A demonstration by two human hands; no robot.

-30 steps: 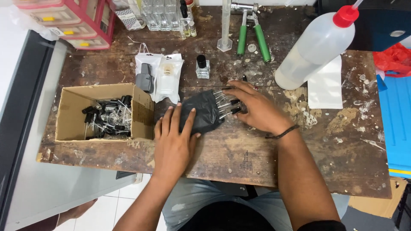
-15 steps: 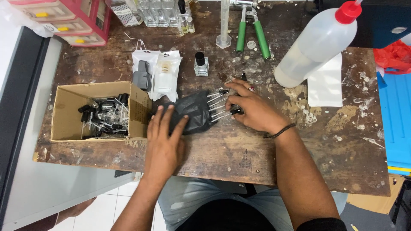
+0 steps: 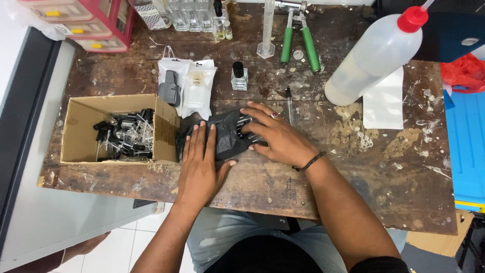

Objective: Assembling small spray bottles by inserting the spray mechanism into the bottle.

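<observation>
At frame centre, a left hand [image 3: 199,162] is pressing flat, fingers spread, on a crumpled black plastic bag [image 3: 227,132] on the worn wooden table [image 3: 353,167]. The right hand [image 3: 278,136] is curling over thin glass vials [image 3: 247,124] at its mouth. Holding the bag firmly should be keeping them from rolling.

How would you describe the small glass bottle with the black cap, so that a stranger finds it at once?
Start at the open cardboard box on the worn wooden table. Right of it lie two white packets; the small bottle stands just beyond them. It alone stands separately, clear and square, with a black cap.
</observation>
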